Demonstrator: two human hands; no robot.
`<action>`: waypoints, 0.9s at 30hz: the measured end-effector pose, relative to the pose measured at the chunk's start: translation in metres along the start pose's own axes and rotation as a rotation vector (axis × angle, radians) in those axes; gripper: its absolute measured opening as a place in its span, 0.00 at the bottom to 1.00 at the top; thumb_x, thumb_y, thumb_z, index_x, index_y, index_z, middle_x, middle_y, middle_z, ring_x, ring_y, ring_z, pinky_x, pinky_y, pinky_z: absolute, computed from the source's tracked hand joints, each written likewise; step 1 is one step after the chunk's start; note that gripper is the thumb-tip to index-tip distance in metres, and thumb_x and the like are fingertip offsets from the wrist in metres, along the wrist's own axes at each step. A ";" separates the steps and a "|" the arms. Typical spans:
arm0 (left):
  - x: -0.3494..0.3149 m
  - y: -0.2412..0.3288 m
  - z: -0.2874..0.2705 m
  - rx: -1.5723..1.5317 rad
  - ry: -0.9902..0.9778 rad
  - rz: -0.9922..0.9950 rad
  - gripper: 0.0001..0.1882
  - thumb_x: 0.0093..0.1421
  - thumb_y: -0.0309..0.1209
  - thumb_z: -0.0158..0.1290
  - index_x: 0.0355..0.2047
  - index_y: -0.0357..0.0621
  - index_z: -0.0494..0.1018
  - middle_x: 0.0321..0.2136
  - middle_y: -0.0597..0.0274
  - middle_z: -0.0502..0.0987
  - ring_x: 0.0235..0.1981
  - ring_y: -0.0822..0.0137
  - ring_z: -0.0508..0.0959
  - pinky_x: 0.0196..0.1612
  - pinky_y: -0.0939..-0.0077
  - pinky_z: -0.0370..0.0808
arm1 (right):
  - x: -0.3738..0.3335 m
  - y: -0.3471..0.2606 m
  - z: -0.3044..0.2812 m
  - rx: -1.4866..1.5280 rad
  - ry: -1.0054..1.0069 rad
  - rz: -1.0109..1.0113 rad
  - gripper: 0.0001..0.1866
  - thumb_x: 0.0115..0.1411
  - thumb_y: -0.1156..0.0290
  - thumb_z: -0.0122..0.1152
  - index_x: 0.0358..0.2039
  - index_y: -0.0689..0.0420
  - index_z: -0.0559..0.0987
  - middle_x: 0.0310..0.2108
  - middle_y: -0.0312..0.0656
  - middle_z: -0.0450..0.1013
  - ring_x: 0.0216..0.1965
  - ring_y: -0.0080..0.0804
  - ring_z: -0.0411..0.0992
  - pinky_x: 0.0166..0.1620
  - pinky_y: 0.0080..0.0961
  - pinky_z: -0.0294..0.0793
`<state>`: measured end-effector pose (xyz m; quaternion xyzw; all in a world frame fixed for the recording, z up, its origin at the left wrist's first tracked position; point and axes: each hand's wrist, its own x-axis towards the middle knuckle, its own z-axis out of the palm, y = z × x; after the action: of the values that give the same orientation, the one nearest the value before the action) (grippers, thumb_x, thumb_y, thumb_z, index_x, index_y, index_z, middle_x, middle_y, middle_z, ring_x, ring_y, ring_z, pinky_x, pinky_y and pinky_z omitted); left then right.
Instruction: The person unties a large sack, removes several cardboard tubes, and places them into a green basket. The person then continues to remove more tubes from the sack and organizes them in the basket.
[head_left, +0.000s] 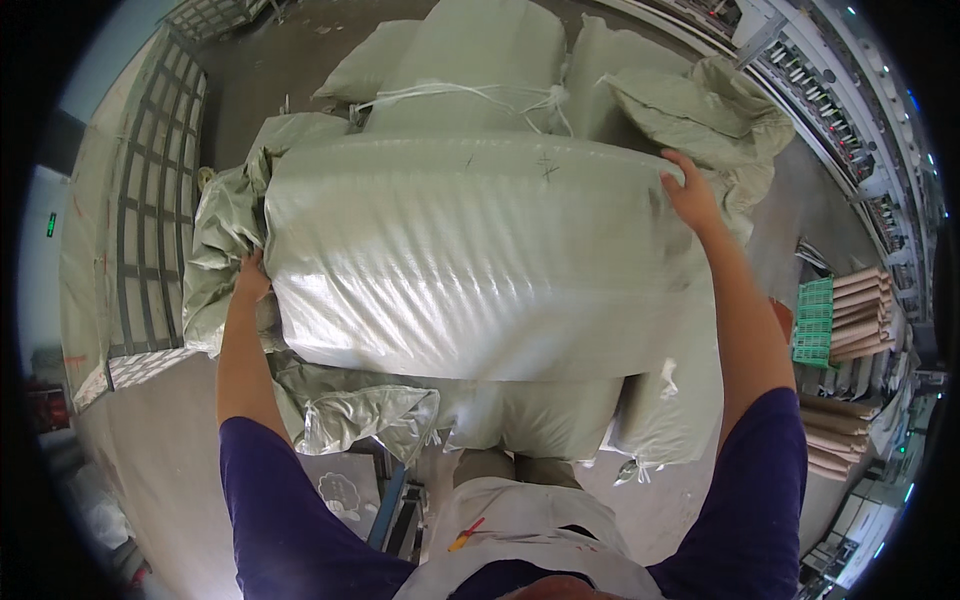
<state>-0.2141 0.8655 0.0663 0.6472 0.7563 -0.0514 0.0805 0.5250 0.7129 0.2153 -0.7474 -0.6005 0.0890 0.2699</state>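
A large, stuffed pale-green woven sack lies crosswise in front of me on a pile of similar sacks. At its left end, my left hand grips the sack by the edge beside the crumpled, gathered mouth; its fingertips are partly hidden in the folds. My right hand rests against the far right corner, thumb and fingers apart. Behind lies a bulging sack with white cord across it. More full sacks support the big one from below.
On the left stands a tall metal grid frame. Along the right runs a long machine with rows of spools. A green plastic basket and brown rolls sit at the right. A blue metal bar is close by my legs.
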 end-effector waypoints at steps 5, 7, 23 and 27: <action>-0.021 0.047 -0.037 -0.206 0.846 0.031 0.19 0.55 0.33 0.46 0.47 0.43 0.70 0.43 0.51 0.72 0.49 0.52 0.69 0.50 0.61 0.66 | 0.059 -0.017 0.052 -0.019 -0.248 0.116 0.27 0.57 0.49 0.48 0.49 0.56 0.72 0.48 0.48 0.70 0.50 0.48 0.67 0.52 0.34 0.64; -0.020 0.063 -0.043 -0.064 0.924 0.162 0.19 0.55 0.36 0.46 0.47 0.43 0.70 0.42 0.51 0.73 0.46 0.52 0.70 0.49 0.61 0.67 | 0.071 -0.025 0.070 -0.149 -0.387 0.174 0.33 0.57 0.42 0.43 0.50 0.57 0.72 0.49 0.49 0.70 0.51 0.48 0.66 0.53 0.35 0.62; 0.028 0.036 -0.033 -1.673 -0.262 -0.374 0.25 0.61 0.45 0.38 0.53 0.45 0.65 0.50 0.59 0.70 0.50 0.58 0.71 0.50 0.60 0.70 | -0.051 -0.071 0.040 -0.427 -0.352 0.002 0.31 0.56 0.43 0.43 0.28 0.60 0.79 0.31 0.46 0.75 0.36 0.45 0.72 0.41 0.37 0.67; -0.004 0.013 -0.044 -1.708 -0.265 -0.372 0.26 0.61 0.45 0.37 0.52 0.43 0.65 0.49 0.56 0.71 0.49 0.58 0.72 0.49 0.60 0.71 | -0.113 -0.075 0.010 -0.224 -0.048 -0.140 0.22 0.55 0.50 0.49 0.29 0.59 0.76 0.27 0.46 0.73 0.31 0.41 0.71 0.41 0.36 0.63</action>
<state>-0.2032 0.8715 0.1110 0.2213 0.6140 0.4443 0.6137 0.4274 0.6187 0.2236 -0.7269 -0.6634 0.0202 0.1761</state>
